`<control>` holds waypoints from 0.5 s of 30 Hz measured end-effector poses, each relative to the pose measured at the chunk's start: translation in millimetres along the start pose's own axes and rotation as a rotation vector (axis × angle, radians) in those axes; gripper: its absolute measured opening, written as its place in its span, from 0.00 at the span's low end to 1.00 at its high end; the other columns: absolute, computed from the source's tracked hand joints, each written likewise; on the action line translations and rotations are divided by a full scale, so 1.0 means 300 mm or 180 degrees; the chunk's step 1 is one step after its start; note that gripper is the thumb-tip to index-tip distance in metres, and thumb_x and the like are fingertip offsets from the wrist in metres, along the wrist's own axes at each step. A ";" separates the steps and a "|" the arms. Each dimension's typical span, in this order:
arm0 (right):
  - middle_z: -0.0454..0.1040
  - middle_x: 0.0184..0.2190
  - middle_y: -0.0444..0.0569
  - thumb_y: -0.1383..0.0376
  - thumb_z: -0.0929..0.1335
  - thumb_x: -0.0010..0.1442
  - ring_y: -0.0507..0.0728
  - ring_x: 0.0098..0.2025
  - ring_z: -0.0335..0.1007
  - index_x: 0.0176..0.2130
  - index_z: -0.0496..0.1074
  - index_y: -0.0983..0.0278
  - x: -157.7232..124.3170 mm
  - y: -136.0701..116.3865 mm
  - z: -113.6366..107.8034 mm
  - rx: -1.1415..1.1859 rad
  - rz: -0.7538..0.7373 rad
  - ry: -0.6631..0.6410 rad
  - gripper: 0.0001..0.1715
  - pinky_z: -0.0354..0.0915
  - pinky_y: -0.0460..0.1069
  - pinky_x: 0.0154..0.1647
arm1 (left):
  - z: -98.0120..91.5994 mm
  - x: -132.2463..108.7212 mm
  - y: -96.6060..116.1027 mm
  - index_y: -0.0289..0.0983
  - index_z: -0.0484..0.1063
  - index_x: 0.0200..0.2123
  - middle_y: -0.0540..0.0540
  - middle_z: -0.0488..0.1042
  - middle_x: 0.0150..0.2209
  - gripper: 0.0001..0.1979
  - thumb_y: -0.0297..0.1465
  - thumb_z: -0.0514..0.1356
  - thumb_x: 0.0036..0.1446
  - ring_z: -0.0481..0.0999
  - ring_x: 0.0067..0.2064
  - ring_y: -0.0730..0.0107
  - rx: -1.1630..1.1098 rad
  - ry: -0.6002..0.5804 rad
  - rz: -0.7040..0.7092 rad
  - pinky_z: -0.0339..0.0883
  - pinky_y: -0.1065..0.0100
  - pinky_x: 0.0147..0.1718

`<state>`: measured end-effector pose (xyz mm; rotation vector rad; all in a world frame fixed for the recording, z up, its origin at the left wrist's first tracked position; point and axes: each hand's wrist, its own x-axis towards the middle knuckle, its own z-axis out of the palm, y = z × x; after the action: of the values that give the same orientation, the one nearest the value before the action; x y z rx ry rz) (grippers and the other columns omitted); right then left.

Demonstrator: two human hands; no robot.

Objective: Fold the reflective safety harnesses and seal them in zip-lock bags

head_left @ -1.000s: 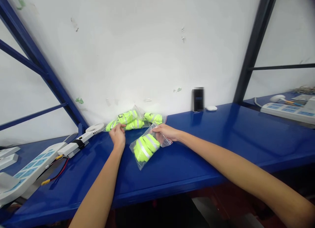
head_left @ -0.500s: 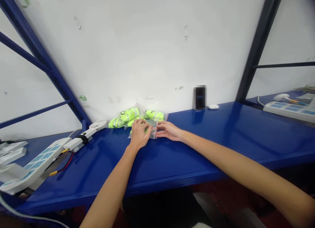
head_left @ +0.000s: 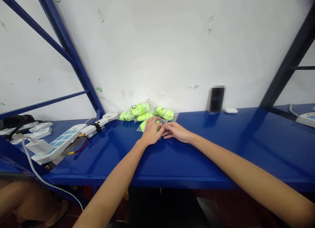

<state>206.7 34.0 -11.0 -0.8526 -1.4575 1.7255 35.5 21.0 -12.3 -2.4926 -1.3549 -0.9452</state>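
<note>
My left hand (head_left: 152,133) is closed over a clear zip bag (head_left: 142,126) with a folded fluorescent yellow item in it, lying on the blue table. My right hand (head_left: 179,132) pinches the bag's right edge, fingertips close to those of my left hand. Both hands cover much of the bag, so its seal is mostly hidden. Right behind it, against the wall, lie more bagged fluorescent yellow bundles with silvery stripes, among them a left bundle (head_left: 136,111) and a right bundle (head_left: 164,113).
Left of the bags sits a white fan (head_left: 110,116), near a white power strip (head_left: 64,140) and red-black wires (head_left: 82,146). A dark blurred-out device (head_left: 216,100) leans on the wall beside a small white case (head_left: 230,110). Another person's leg (head_left: 31,201) shows at lower left.
My view has turned left, so the scene sits further right. My right fingers, spread at the bag's edge before, have closed into a pinch, and my hands are closer together.
</note>
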 end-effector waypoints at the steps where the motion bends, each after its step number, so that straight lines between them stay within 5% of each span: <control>1: 0.77 0.28 0.46 0.72 0.61 0.65 0.52 0.32 0.79 0.30 0.67 0.66 0.003 0.002 -0.004 -0.0017 0.0017 -0.0064 0.12 0.74 0.45 0.36 | 0.000 0.000 -0.001 0.38 0.74 0.27 0.44 0.69 0.51 0.14 0.33 0.53 0.62 0.64 0.56 0.59 0.0006 -0.0024 0.0000 0.57 0.54 0.55; 7: 0.77 0.28 0.48 0.71 0.62 0.65 0.52 0.31 0.78 0.31 0.69 0.66 0.015 0.010 -0.021 0.0041 0.0026 -0.0192 0.11 0.74 0.46 0.38 | -0.006 0.001 -0.001 0.39 0.74 0.26 0.45 0.70 0.50 0.14 0.37 0.55 0.62 0.63 0.56 0.57 -0.0032 -0.0118 0.0007 0.55 0.53 0.56; 15: 0.76 0.33 0.52 0.66 0.61 0.68 0.53 0.30 0.78 0.35 0.70 0.67 -0.001 -0.011 -0.001 0.0023 -0.0004 0.0140 0.11 0.76 0.49 0.35 | -0.012 0.005 -0.008 0.39 0.74 0.28 0.45 0.71 0.49 0.14 0.34 0.52 0.63 0.64 0.55 0.58 -0.0100 -0.0167 0.0081 0.56 0.54 0.54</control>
<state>207.4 34.2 -7.9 -0.8804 -1.4216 1.6996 32.6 22.0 -8.9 -2.5689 -1.3300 -0.9092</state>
